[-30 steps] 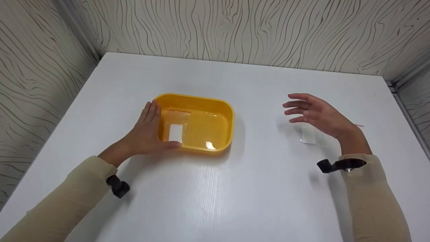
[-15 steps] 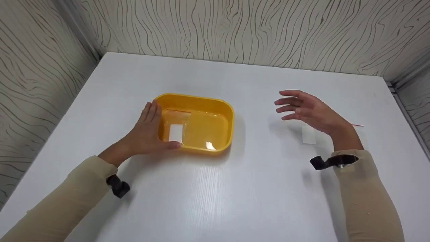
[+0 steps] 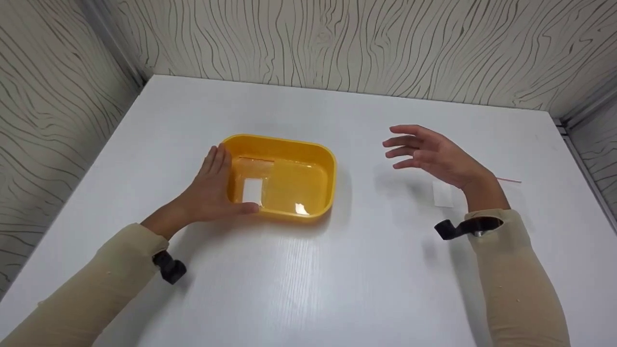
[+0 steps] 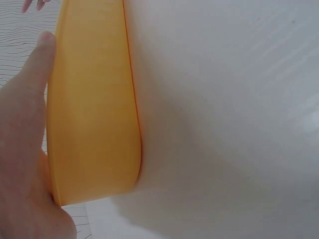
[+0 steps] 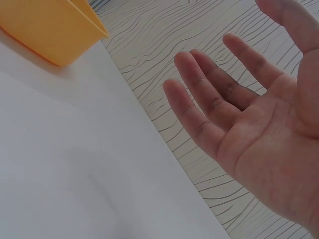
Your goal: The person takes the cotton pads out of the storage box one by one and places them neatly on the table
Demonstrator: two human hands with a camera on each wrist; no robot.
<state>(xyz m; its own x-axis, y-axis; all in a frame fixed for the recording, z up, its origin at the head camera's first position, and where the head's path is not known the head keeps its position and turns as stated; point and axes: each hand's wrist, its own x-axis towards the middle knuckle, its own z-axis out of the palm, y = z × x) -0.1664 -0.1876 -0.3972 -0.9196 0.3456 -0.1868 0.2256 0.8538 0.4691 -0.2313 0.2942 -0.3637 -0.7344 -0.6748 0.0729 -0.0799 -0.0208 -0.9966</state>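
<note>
A yellow plastic tray [image 3: 303,188] with rounded corners lies on the white table. Inside its left half is a clear zip bag [image 3: 252,190] with a white label and a red line along its top. My left hand [image 3: 207,188] rests on the tray's left end, fingers straight along the rim and thumb laid over the near rim. To the right, my right hand [image 3: 431,154] hovers above the table with spread, slightly bent fingers and nothing in it. Partly hidden beneath its wrist lies a second clear bag [image 3: 442,193], with a white label and a red line.
A wood-grain patterned wall [image 3: 337,43] rises behind the table's far edge, with similar panels at both sides. Black wrist mounts [image 3: 168,267] sit on both sleeves.
My right hand has moved left and slightly away from me, toward the tray, uncovering more of the second bag's red line. The left hand and the tray have stayed put.
</note>
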